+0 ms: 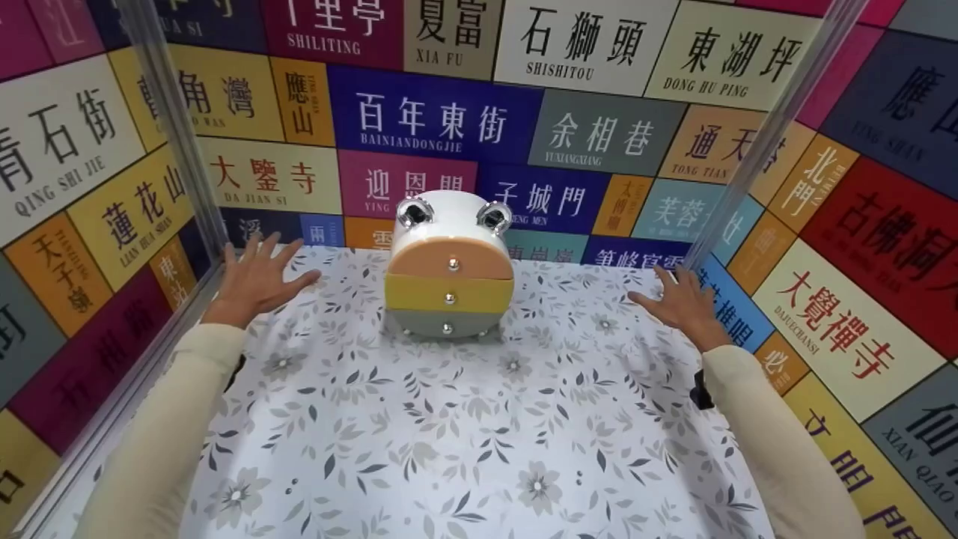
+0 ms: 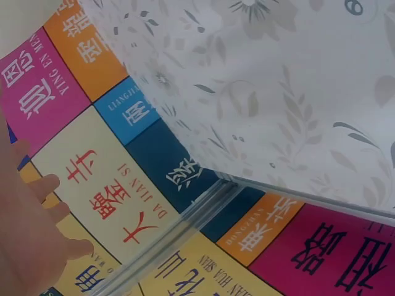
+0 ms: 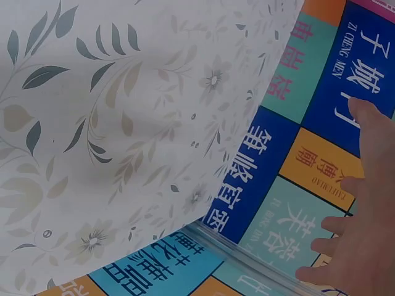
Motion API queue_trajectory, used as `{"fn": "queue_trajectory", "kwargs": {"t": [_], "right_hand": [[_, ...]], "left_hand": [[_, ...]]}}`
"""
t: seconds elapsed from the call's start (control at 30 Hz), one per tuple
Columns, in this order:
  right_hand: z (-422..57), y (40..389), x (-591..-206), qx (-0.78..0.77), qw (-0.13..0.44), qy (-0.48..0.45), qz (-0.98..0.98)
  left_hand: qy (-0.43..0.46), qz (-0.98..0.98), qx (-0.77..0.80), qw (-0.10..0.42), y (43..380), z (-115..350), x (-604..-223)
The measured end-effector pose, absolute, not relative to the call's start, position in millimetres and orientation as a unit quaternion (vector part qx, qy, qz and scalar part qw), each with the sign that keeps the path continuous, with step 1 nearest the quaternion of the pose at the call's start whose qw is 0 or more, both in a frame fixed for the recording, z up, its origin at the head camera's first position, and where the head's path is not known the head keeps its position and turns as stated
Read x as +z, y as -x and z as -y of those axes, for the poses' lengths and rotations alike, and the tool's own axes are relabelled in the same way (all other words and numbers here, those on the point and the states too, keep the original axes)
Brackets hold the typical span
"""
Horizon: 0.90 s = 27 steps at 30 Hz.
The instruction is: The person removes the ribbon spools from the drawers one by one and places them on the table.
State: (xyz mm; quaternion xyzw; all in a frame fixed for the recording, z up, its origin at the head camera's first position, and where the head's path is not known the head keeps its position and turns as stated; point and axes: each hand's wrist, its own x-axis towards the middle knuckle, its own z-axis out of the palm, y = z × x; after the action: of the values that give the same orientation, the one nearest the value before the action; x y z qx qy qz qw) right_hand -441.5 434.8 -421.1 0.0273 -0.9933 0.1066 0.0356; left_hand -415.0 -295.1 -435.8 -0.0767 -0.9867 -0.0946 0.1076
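A small frog-shaped drawer box (image 1: 449, 292) stands upright near the back of the table, with a white top, two bulging eyes and three drawers in orange, yellow and grey-green, each with a round silver knob. The drawers look closed. Off to its left, my left hand (image 1: 258, 281) is spread above the table's far left corner, holding nothing. My right hand (image 1: 681, 303) hovers at the far right side, fingers apart and likewise holding nothing. In the wrist views, parts of the left hand (image 2: 37, 240) and the right hand (image 3: 364, 228) show against the wall panels.
A white tablecloth (image 1: 449, 449) printed with grey leaves and flowers covers the table. Walls of coloured sign panels (image 1: 434, 112) rise behind and on both sides. Clear corner strips (image 1: 176, 127) run up at the left and right back corners.
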Motion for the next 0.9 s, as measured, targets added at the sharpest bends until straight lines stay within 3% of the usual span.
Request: {"fn": "queue_trajectory", "kwargs": {"t": [0.5,0.9], "right_hand": [[-409,444,-416,0.089,0.112,-0.062,0.988],[-383,447,-406,0.079,0.123,-0.078,0.986]], "left_hand": [[0.104,0.982,-0.065,0.146,430,264,-406],[0.125,0.974,-0.088,0.167,441,237,-387]]}}
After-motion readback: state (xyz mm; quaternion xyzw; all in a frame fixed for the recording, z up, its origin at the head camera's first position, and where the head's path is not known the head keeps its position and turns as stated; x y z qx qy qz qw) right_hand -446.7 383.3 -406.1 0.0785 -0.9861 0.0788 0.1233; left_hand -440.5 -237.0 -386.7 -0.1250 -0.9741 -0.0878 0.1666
